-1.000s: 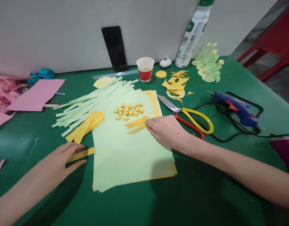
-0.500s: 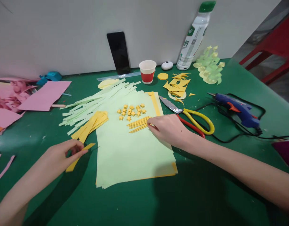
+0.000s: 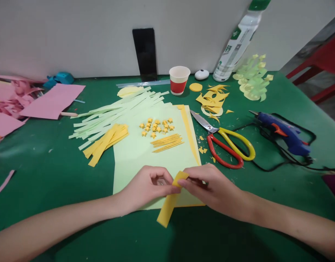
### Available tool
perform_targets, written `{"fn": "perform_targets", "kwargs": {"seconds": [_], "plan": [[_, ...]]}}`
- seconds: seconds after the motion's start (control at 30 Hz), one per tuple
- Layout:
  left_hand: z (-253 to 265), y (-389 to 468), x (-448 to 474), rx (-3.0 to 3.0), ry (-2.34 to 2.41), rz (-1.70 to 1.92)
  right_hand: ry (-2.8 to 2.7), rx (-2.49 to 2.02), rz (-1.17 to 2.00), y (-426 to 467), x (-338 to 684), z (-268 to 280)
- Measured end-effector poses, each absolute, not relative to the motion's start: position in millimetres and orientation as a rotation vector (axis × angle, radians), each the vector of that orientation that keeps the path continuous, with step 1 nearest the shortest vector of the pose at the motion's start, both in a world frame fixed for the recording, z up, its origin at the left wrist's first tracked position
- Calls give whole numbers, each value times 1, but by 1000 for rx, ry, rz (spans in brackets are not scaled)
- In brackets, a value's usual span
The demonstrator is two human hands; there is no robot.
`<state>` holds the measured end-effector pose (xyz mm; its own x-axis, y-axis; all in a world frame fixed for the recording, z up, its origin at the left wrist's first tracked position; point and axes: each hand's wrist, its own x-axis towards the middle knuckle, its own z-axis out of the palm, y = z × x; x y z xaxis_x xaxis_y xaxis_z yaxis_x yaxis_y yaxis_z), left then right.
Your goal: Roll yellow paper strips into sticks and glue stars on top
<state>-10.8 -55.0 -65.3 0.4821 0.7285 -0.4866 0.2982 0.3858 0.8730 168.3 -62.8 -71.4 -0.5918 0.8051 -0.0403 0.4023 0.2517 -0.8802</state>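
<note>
Both of my hands pinch one yellow paper strip (image 3: 167, 210) above the front part of the pale green paper sheets (image 3: 145, 171). My left hand (image 3: 148, 187) grips it from the left, thumb and fingertips together. At the strip's upper end, my right hand (image 3: 211, 185) pinches from the right. The strip's lower end hangs free toward me. Beyond the hands lie thin yellow rolled paper sticks (image 3: 167, 143) in a row, with several small yellow paper stars (image 3: 154, 127) just behind them. More yellow strips (image 3: 106, 143) are heaped at the left edge of the sheets.
Scissors (image 3: 224, 142) and a blue glue gun (image 3: 286, 133) with its cord lie at right. Green strips (image 3: 123, 109), a paper cup (image 3: 179, 82), a phone (image 3: 145, 54), a bottle (image 3: 237, 45) and yellow scraps (image 3: 213, 101) are farther back. Pink paper (image 3: 52, 102) sits at left.
My left hand has brought the yellow strip rightward over the sheets. My right hand has left the rolled sticks, come toward me and taken hold of the strip. The camera view has shifted slightly.
</note>
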Motion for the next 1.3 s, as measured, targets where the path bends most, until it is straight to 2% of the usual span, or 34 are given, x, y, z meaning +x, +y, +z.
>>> {"fn": "perform_targets", "kwargs": {"seconds": [0.2,0.3,0.43,0.63,0.8,0.97,1.3], "plan": [[-74,-56,-7,1217,933,341,-1938,-1261,1376,-47,190,-54],[-80,-53,-5,1229,877,420,-1727,-1281,1599,-38,198,-47],[-81,-43,5,1338,740,711,-1631,-1209,1908,-34,202,-50],[-86,-36,13,1419,742,716,-1898,-1121,2196,-31,200,-59],[-94,-37,11,1463,759,658,-2016,-1197,2093,-33,197,-64],[-97,-36,7,1435,789,662,-2008,-1391,1850,-37,195,-65],[-95,-35,7,1287,741,612,-2129,-1403,1353,-43,193,-64]]}}
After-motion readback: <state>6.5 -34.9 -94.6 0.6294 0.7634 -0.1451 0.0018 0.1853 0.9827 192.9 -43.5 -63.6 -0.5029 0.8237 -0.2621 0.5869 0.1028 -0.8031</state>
